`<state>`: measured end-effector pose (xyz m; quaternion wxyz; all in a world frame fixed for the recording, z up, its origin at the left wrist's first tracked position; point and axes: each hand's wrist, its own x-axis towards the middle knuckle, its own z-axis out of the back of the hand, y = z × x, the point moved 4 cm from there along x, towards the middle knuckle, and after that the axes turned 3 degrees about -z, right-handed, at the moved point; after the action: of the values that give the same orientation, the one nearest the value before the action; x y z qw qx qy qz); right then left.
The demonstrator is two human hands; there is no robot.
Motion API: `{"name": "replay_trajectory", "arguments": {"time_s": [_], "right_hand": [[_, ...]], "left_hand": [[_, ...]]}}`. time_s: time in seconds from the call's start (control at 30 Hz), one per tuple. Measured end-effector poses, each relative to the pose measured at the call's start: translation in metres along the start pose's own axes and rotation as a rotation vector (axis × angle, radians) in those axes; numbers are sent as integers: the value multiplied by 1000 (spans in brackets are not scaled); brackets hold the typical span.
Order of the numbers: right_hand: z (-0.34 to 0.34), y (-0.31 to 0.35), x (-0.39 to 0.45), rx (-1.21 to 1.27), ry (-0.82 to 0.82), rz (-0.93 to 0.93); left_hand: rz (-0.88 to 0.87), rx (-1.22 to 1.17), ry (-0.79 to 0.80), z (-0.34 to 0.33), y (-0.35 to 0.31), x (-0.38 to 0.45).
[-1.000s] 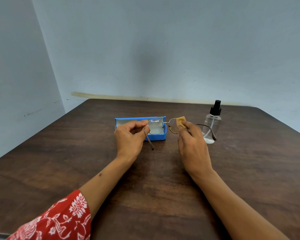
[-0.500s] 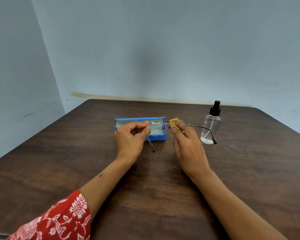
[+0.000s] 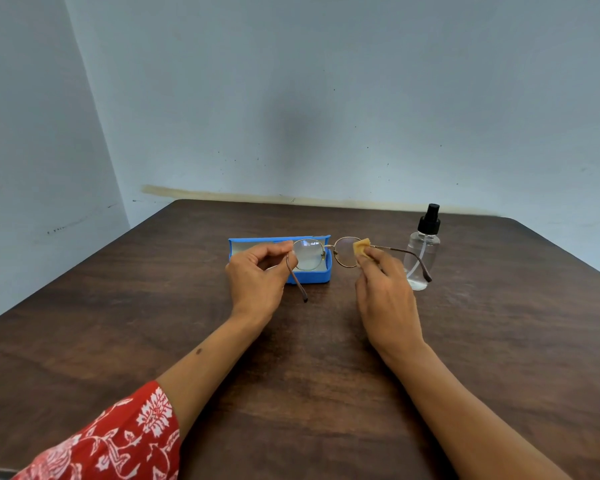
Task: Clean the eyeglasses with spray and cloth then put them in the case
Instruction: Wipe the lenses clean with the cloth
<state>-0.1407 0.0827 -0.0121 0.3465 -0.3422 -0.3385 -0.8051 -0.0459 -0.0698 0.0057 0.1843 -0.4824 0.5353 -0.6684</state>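
Observation:
Thin gold-rimmed eyeglasses point(image 3: 309, 255) hang in the air above the table, both temples unfolded. My left hand point(image 3: 257, 282) pinches the frame at its left hinge. My right hand point(image 3: 385, 292) pinches a small yellow cloth point(image 3: 361, 247) against the right lens. Behind the left lens lies the open blue case point(image 3: 312, 277) on the table. A clear spray bottle point(image 3: 423, 251) with a black nozzle stands upright just right of my right hand, partly behind the right temple.
The dark wooden table point(image 3: 291, 358) reaches a pale wall at the back and another on the left. Its right edge slants away beyond the bottle. My red patterned sleeve point(image 3: 118, 441) shows at the lower left.
The cloth in my right hand slid left on the right lens, then back toward its right edge. My left hand and the glasses stayed nearly still.

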Motion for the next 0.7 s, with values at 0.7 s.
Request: {"name": "replay_trajectory", "arguments": {"time_s": [0.7], "right_hand": [[1,5,0,-39,16,41]], "left_hand": [[-38,44,8,1,-3,0]]}}
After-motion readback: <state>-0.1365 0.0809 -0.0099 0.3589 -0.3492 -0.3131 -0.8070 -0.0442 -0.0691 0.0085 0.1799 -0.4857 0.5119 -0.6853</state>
